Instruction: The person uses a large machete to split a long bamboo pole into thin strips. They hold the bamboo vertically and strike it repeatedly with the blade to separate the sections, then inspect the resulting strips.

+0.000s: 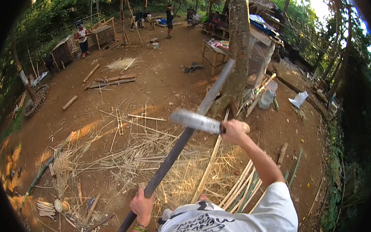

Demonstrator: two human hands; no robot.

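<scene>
My right hand (235,132) is closed around the wooden handle of a machete (197,121). Its broad blade points left, slightly smeared by motion, and overlaps a long dark pole (167,163) in the picture. Whether blade and pole touch, I cannot tell. That pole slants from the lower left up to the tree trunk (239,37). Lower down, my left hand (143,205), with a bracelet at its wrist, is wrapped round the pole. A small pale wood end shows just above its fingers. Between my hands, a light bamboo pole (209,169) runs up toward the trunk's foot.
Shavings and thin strips (149,153) litter the dirt ahead. Split bamboo lengths (244,188) lie beside me on the right. At lower left are a spool (61,205) and a stack of short sticks (45,208). Planks (112,80) lie farther off; several people are in the background.
</scene>
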